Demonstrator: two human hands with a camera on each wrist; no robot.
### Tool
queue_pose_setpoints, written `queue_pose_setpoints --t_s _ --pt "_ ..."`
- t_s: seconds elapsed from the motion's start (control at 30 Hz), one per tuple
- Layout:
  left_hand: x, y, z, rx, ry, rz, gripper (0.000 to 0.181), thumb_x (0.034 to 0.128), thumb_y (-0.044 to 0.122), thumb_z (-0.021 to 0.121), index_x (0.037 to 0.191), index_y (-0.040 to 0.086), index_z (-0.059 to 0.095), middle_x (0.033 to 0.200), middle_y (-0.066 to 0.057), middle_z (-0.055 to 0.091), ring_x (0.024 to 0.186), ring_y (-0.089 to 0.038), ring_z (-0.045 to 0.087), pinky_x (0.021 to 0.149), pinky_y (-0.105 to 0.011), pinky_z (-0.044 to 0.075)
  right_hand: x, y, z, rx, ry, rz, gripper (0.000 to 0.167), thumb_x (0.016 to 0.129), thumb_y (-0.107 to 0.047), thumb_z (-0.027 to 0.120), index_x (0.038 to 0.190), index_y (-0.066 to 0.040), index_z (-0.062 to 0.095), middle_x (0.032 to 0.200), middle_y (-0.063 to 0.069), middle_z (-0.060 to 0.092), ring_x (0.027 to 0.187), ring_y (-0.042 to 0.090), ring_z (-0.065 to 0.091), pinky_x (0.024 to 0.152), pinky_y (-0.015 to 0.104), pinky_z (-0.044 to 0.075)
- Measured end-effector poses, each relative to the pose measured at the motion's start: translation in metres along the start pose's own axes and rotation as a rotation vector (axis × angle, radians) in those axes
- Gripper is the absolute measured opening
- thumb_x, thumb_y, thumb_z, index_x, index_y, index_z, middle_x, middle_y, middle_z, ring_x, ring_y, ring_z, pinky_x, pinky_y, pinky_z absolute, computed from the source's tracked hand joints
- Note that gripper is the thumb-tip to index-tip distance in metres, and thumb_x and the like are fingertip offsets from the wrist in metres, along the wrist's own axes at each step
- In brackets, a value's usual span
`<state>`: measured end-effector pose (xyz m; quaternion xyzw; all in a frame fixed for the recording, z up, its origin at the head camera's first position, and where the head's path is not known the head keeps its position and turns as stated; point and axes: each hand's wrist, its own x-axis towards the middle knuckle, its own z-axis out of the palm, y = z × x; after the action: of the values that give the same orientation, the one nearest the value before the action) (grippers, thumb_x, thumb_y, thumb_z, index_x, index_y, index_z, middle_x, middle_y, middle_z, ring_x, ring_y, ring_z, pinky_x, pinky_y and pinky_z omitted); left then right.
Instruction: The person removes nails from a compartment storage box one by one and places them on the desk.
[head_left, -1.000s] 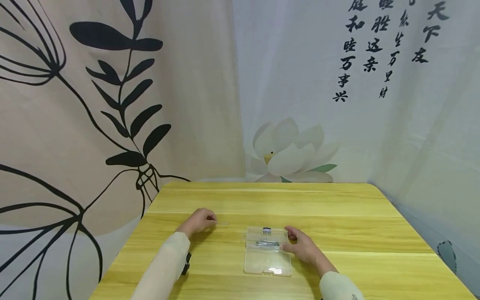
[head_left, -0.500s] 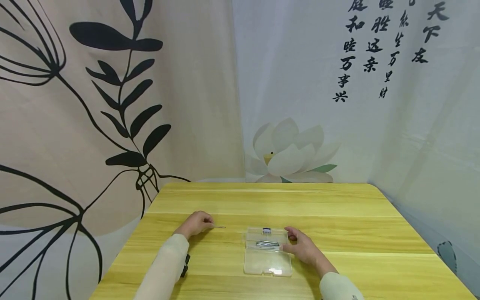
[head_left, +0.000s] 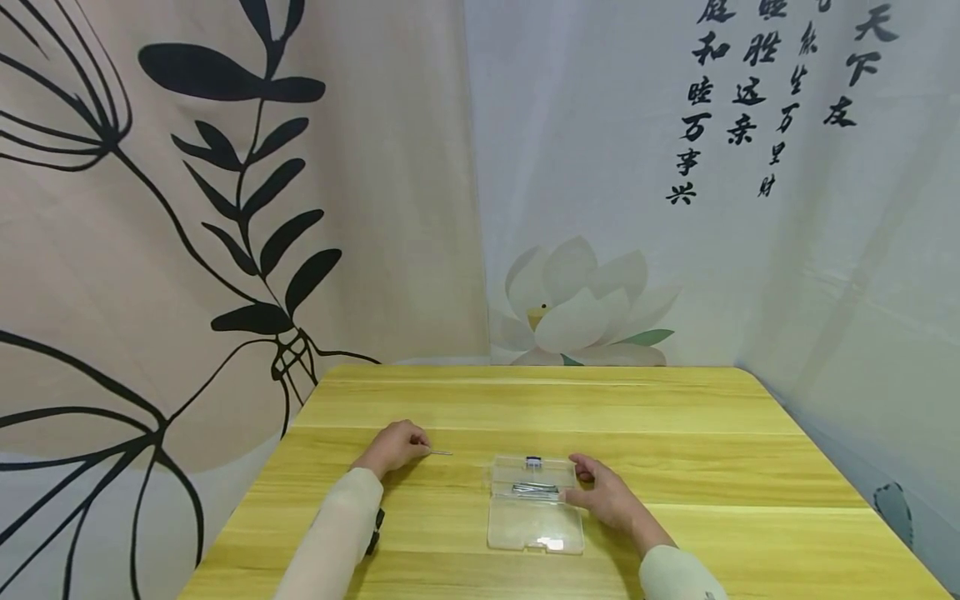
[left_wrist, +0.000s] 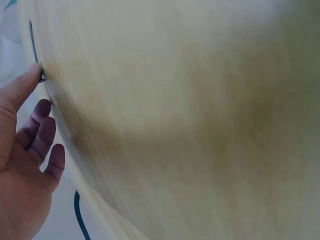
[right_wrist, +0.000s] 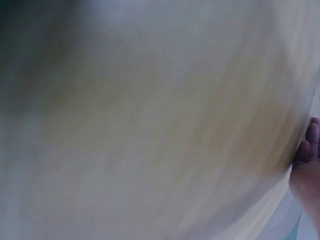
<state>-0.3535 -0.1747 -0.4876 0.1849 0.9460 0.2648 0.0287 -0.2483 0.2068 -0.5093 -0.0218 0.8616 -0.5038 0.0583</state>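
Observation:
My left hand (head_left: 397, 446) pinches a thin metal nail (head_left: 442, 452) between thumb and fingertips, low over the left part of the table. In the left wrist view the nail (left_wrist: 33, 42) points away from the thumb, and a wider end shows by the fingertip. My right hand (head_left: 603, 492) holds the right side of a clear plastic box (head_left: 534, 525), thumb near the hinge line and fingers at the far side. The box lies with its lid open towards me. Several long nails (head_left: 536, 490) lie together inside it. The right wrist view shows only part of the right hand (right_wrist: 306, 170).
A small dark-and-white piece (head_left: 533, 462) sits at the box's back edge. Both lie on a yellow wood-grain table (head_left: 697, 433). Printed curtains (head_left: 600, 167) hang behind and beside the table.
My left hand dips slightly towards me, then rises a little, with the nail showing more clearly beyond the fingertips. The right hand and the box stay where they were.

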Motion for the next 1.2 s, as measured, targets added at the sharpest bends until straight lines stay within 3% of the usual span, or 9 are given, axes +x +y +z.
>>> queue_pose_setpoints --t_s 0.43,0.87,1.2 --pt "0.002 0.004 -0.002 -0.055 -0.019 -0.038 0.003 0.0906 0.014 0.074 0.089 0.011 0.073 0.082 0.001 0.06 0.073 -0.016 0.053 0.067 -0.035 0.046 -0.001 -0.002 0.0 0.0 0.01 0.007 0.072 0.085 -0.021 0.08 0.146 -0.002 0.046 0.131 0.014 0.054 0.122 0.035 0.048 0.105 0.057 0.035" --pt "0.013 0.032 -0.002 -0.133 -0.016 0.05 0.017 0.0966 0.015 0.067 0.109 0.006 0.073 0.101 -0.002 0.064 0.091 -0.019 0.057 0.08 -0.042 0.049 -0.002 -0.002 0.0 -0.005 0.005 -0.002 0.073 0.085 -0.024 0.08 0.146 -0.002 0.045 0.131 0.015 0.054 0.123 0.036 0.048 0.105 0.058 0.035" --pt "0.018 0.054 0.001 -0.195 -0.03 0.101 0.02 0.0975 0.017 0.066 0.111 0.005 0.072 0.101 0.0 0.065 0.091 -0.017 0.058 0.08 -0.041 0.05 -0.002 0.0 0.0 -0.003 0.007 0.0 0.072 0.086 -0.023 0.079 0.146 -0.003 0.046 0.131 0.013 0.054 0.123 0.034 0.048 0.104 0.057 0.036"
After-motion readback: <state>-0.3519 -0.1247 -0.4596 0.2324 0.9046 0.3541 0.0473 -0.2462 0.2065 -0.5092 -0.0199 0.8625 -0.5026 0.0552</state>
